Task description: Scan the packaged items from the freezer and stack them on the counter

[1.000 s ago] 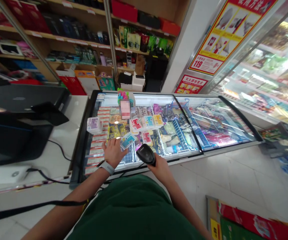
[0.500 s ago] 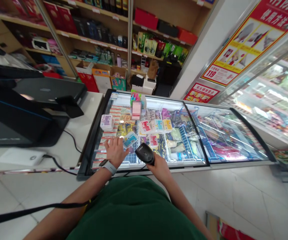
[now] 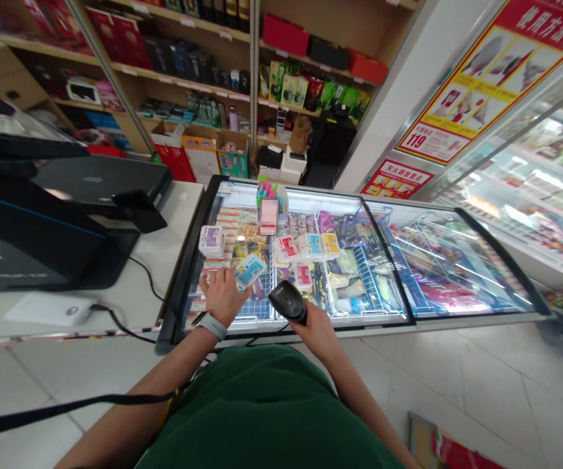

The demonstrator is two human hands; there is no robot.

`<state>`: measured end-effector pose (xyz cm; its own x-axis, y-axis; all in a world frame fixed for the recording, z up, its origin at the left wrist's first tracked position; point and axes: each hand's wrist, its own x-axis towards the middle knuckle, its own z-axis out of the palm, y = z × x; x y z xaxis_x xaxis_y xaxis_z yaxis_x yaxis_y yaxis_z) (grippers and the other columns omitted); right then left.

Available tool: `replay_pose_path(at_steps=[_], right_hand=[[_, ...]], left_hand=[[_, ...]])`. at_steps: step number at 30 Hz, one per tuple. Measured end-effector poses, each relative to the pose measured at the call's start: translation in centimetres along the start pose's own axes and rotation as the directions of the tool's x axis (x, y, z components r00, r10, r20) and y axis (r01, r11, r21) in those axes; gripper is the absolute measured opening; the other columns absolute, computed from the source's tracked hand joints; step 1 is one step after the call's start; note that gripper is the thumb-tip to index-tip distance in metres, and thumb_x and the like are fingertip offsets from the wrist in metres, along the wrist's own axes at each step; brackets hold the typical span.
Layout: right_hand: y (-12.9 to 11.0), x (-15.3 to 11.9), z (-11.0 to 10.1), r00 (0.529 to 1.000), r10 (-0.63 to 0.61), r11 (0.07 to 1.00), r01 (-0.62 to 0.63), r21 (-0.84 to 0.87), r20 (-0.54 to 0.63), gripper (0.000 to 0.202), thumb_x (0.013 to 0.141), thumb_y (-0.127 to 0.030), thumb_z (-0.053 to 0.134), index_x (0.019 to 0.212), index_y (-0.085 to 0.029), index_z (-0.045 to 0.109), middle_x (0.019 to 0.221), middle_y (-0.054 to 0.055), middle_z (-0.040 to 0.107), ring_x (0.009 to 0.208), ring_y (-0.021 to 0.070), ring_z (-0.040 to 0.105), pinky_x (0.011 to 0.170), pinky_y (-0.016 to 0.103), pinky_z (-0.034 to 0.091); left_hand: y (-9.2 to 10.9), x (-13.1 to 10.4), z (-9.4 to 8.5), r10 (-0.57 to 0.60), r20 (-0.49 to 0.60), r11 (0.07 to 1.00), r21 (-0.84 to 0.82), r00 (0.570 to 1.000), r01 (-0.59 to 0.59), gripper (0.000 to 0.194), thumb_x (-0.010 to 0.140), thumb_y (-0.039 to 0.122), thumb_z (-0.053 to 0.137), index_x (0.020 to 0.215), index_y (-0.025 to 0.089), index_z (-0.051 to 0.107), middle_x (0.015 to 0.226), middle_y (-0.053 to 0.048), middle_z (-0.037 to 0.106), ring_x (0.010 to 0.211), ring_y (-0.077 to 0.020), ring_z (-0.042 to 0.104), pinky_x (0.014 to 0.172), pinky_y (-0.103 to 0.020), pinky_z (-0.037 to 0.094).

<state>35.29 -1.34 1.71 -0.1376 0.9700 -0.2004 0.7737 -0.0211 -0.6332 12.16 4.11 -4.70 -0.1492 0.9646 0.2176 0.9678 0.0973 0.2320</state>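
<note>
My right hand (image 3: 316, 326) is wrapped round the handle of a black scanner (image 3: 287, 301) over the front of the glass-topped freezer. My left hand (image 3: 222, 296), with a watch on its wrist, has its fingers spread over the glass. Just right of those fingers lies a pack with a blue label (image 3: 250, 270); whether they touch it is hard to tell. A pack with a purple label (image 3: 211, 240) sits to the left. Packs with red (image 3: 287, 248), blue (image 3: 310, 246) and yellow labels (image 3: 330, 244) stand in a row, and another red-labelled pack (image 3: 303, 275) lies below them.
Left of the freezer (image 3: 411, 319), a counter (image 3: 176, 215) holds a black terminal (image 3: 32, 228) and a white cabled device (image 3: 49, 309). A container of colourful items (image 3: 267, 190) stands at the freezer's back. Shelves (image 3: 193, 85) rise behind.
The blue-labelled pack now lies turned a little and slightly apart from my left hand's fingers. The view has shifted slightly; my right hand still holds the scanner.
</note>
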Motion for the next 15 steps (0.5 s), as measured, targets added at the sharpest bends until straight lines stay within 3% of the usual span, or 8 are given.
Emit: replay_pose_path(at_steps=[4,9,15], right_hand=[[0.3,-0.2,-0.2,1.0,0.003,1.0,-0.003,0.022,-0.008,0.016,0.076,-0.021,0.061,0.091,-0.019,0.056,0.085,0.005,0.066,0.079,0.0212,0.062,0.065,0.025,0.038],[0.5,-0.7,-0.3,0.999,0.03,0.999,-0.029,0.041,-0.022,0.016,0.076,-0.02,0.06,0.091,-0.019,0.056,0.086,0.005,0.066,0.08,0.0211,0.062,0.067,0.025,0.039],[0.8,-1.1,-0.6,0.998,0.055,0.998,-0.054,0.029,-0.038,0.015,0.077,-0.023,0.061,0.09,-0.019,0.054,0.083,0.004,0.066,0.079,0.0211,0.062,0.066,0.025,0.038]], left_hand=[[-1.5,2.1,-0.7,-0.105,-0.03,0.994,0.002,0.994,0.105,0.06,0.073,0.049,0.06,0.122,0.014,0.053,0.111,-0.016,0.06,0.107,-0.0325,0.051,0.102,-0.048,0.024],[-4.6,6.4,-1.5,-0.273,-0.043,0.961,0.031,0.961,0.274,0.065,0.071,0.056,0.06,0.12,0.015,0.053,0.113,-0.016,0.059,0.109,-0.0334,0.05,0.099,-0.049,0.025],[-6.5,9.7,-0.7,-0.365,-0.026,0.93,0.04,0.93,0.366,0.058,0.071,0.054,0.059,0.115,0.016,0.054,0.118,-0.017,0.058,0.112,-0.0337,0.049,0.101,-0.052,0.024]])
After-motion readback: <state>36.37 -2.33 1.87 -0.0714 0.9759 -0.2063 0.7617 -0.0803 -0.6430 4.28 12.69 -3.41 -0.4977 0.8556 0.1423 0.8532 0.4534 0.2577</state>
